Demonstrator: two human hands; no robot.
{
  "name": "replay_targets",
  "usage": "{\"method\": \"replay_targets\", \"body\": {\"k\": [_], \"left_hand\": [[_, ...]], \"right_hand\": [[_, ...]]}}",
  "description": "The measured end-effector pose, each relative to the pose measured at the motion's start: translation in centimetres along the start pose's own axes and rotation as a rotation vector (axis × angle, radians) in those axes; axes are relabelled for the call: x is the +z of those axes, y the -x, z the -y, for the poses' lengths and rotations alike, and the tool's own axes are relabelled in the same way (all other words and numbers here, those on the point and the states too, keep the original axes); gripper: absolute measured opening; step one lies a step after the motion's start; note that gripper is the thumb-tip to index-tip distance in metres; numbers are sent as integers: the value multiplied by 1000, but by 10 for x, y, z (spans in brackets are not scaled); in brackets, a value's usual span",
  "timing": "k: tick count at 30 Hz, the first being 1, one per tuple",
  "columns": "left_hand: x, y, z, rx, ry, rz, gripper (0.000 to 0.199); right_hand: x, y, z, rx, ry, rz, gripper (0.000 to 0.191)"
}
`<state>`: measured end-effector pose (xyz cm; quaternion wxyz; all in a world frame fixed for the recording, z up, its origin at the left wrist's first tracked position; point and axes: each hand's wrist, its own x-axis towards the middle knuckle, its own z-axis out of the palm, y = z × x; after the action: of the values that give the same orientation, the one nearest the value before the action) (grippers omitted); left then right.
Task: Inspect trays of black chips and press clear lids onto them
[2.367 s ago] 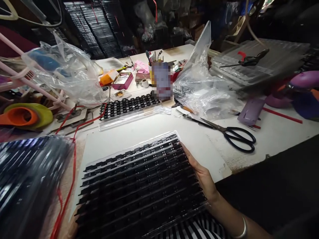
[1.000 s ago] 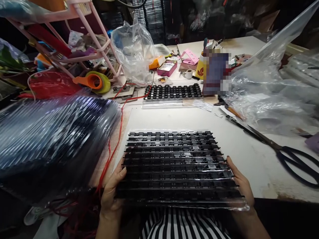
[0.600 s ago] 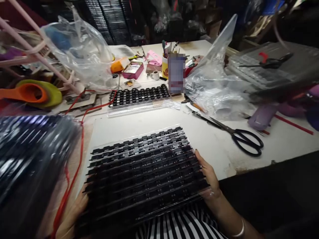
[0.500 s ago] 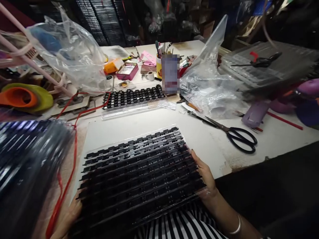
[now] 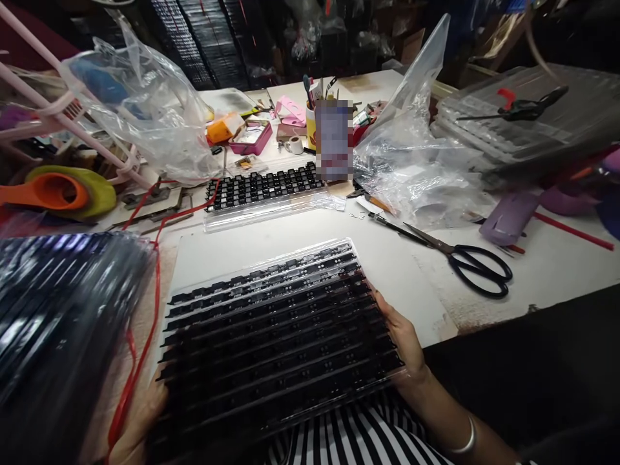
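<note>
A clear plastic tray with rows of black parts (image 5: 281, 329) is held low in front of me, tilted, over the near edge of the white board (image 5: 397, 265). My left hand (image 5: 148, 410) grips its left edge, partly hidden in shadow. At the right edge, my right hand (image 5: 404, 342) is closed round the rim, fingers mostly under the tray. Behind it lies another clear tray with black parts (image 5: 264, 187). Black-handled scissors (image 5: 477, 268) rest to the right.
Stacked dark strips in plastic (image 5: 62, 310) fill the left side, beside a red cord (image 5: 155, 278). Crumpled clear bags (image 5: 416, 174) lie at the back right. An orange and green roll (image 5: 62, 190), a pink box (image 5: 252, 139) and a pen cup (image 5: 310, 126) stand farther back.
The table and its objects have shifted slightly right in view. Both hands still hold the tray, whose tilt has changed a little.
</note>
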<state>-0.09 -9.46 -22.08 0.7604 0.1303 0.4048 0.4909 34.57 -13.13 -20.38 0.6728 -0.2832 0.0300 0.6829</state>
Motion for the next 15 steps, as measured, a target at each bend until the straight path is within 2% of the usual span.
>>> {"method": "replay_targets", "body": {"k": [3, 8, 10, 12, 15], "left_hand": [[0, -4, 7, 95, 5, -88, 55], [15, -6, 13, 136, -9, -23, 44], [20, -5, 12, 144, -28, -34, 45], [24, -5, 11, 152, -55, -108, 47], [31, -4, 11, 159, -101, -270, 38]], "right_hand": [[-2, 1, 0, 17, -4, -7, 35], [-8, 2, -1, 53, -31, 0, 33], [-8, 1, 0, 65, -46, 0, 31], [-6, 1, 1, 96, -53, 12, 28], [-1, 1, 2, 154, -49, 45, 29]]}}
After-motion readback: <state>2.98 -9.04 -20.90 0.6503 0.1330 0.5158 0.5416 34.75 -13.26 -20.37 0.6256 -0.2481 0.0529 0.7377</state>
